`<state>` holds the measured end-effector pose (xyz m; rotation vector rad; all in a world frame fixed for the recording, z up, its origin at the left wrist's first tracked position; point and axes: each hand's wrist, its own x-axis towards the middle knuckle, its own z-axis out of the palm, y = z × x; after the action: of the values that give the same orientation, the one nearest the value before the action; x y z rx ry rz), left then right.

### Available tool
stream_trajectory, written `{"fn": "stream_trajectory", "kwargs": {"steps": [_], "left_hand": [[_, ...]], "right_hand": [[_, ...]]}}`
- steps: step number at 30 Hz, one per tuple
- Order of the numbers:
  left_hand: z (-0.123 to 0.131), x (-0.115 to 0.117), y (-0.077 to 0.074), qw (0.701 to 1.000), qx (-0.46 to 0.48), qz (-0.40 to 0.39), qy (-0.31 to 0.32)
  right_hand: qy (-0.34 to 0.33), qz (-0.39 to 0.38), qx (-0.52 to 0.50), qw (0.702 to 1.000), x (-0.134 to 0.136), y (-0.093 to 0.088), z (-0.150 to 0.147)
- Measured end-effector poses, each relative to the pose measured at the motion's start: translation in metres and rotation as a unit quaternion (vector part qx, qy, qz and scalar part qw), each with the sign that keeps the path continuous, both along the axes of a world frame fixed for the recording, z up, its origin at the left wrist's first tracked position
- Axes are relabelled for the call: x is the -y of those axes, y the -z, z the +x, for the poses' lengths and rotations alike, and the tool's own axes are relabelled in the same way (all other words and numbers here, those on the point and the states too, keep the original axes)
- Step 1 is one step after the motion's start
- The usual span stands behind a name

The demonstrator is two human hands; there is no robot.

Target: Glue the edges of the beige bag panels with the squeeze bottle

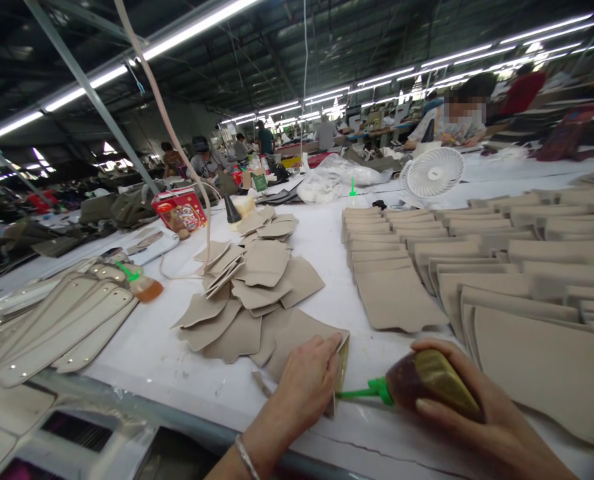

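My right hand point(469, 393) is wrapped round a glue bottle point(417, 383) lying on its side, with brown liquid inside and a green nozzle. The nozzle tip points left and meets the edge of a beige leather-like panel point(304, 333), close to my left fingers. My left hand point(309, 370) grips that panel near its right edge, fingers bent and close together. Whether the thumb is under the panel is hidden. Beyond it lies a loose heap of similar beige panels point(261, 263). A wet-looking, yellowish strip point(344, 363) shows along the held edge.
Rows of overlapping beige panels point(521, 340) fill the right side. Long pale straps with rivets point(77, 320) lie at left beside a second glue bottle point(144, 288). Farther back are a white fan point(433, 172), a red box point(181, 208) and a black cone point(232, 210). A person point(451, 117) works opposite.
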<state>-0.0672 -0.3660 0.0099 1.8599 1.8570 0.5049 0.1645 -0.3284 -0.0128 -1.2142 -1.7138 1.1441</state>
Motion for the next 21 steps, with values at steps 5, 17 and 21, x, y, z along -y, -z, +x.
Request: {"fn": "stream_trajectory", "kwargs": {"steps": [5, 17, 21], "left_hand": [[0.001, 0.0, -0.001, 1.0, 0.007, -0.008, -0.005], [0.001, -0.001, 0.0, 1.0, 0.008, 0.0, 0.004], [0.001, 0.0, 0.001, 1.0, 0.009, -0.001, 0.0]], "right_hand": [[0.032, 0.004, -0.012, 0.999, 0.0, -0.004, -0.005], [-0.01, -0.009, -0.019, 1.0, 0.001, -0.002, -0.005], [-0.014, 0.031, 0.037, 0.999, -0.016, 0.01, 0.007]]}}
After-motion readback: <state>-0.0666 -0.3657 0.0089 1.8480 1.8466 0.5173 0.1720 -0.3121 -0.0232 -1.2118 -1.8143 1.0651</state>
